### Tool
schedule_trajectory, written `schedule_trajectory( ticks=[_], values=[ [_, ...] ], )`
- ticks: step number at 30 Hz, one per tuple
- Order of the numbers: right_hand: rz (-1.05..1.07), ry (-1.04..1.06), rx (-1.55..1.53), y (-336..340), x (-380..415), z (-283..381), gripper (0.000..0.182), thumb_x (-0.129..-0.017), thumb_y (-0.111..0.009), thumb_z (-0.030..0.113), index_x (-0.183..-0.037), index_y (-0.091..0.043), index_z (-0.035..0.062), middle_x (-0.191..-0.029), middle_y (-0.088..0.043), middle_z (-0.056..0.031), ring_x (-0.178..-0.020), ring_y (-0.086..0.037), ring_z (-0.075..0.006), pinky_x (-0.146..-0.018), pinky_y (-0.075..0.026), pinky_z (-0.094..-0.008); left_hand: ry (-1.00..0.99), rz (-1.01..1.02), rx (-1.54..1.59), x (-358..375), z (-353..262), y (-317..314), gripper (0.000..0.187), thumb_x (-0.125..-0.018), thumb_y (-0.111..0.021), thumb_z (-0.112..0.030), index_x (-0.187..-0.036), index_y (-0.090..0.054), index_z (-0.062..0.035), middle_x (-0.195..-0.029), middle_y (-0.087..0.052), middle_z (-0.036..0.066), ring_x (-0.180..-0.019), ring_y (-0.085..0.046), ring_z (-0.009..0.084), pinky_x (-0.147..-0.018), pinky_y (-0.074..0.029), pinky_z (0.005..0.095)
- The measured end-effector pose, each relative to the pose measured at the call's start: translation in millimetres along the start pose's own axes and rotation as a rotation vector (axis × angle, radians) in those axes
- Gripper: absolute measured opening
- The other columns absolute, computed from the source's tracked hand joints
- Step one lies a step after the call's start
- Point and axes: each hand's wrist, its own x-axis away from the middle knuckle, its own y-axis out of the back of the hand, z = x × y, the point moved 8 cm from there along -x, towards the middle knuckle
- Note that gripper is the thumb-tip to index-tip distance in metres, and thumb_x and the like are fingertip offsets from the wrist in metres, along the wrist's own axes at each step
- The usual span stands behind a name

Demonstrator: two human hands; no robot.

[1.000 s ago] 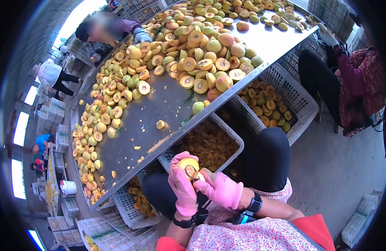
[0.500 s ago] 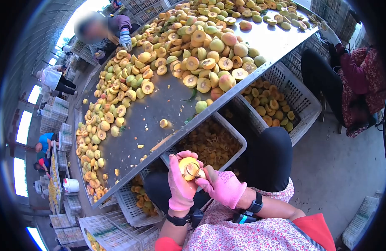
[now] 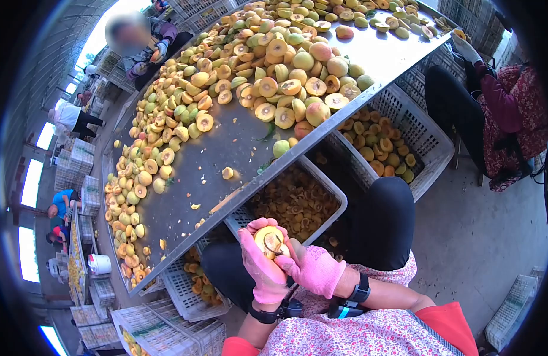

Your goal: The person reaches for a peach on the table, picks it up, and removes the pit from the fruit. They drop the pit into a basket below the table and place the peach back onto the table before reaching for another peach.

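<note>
no readable text, pink glove print (image 3: 315, 254) blurred

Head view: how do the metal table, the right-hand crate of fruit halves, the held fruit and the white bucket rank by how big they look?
1. Metal table
2. Right-hand crate
Unranked: held fruit and white bucket. The fruit looks bigger, but its nearness to the camera makes that unsure.

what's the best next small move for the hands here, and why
Probably a small turn of the right hand, working the tool around the middle of the fruit half: its curved loop is at the cut face, and the left hand cups the fruit from outside. Whether the centre is loose, I can't tell.
</note>
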Motion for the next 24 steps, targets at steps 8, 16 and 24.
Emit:
schedule_trajectory(
  ticks=[8, 16, 24],
  values=[
    [0.152, -0.038, -0.080, -5, 2, -3, 0.053, -0.105, -0.046, 0.051, -0.125, -0.051, 0.0014, -0.090, -0.070, -0.0240, -0.088, -0.069, -0.0433, -0.075, -0.054, -0.0477, 0.065, 0.116, -0.042, -8, 4, 6, 0.057, -0.109, -0.028, -0.053, -0.105, -0.056, -0.0038, -0.089, -0.065, 0.010, -0.076, -0.065, 0.0199, -0.072, -0.054, 0.0318],
    [0.317, -0.093, -0.440, -30, 4, -14, 0.046, -0.107, -0.045, 0.051, -0.102, -0.057, 0.0064, -0.072, -0.057, -0.0040, -0.062, -0.058, -0.0160, -0.057, -0.046, -0.0313, -0.038, 0.319, -0.418, -13, -22, -6, 0.074, -0.110, -0.019, -0.052, -0.077, -0.062, -0.0013, -0.072, -0.066, 0.010, -0.065, -0.063, 0.0186, -0.066, -0.051, 0.0293],
    [0.690, -0.330, -1.057, -43, 30, 2, 0.045, -0.106, -0.046, 0.054, -0.092, -0.054, 0.0126, -0.062, -0.044, 0.0045, -0.041, -0.034, -0.0039, -0.036, -0.024, -0.0213, -0.099, 0.525, -0.249, -9, -25, -11, 0.079, -0.109, -0.020, -0.054, -0.071, -0.064, -0.0001, -0.068, -0.065, 0.011, -0.062, -0.061, 0.0189, -0.065, -0.049, 0.0315]
  ],
)
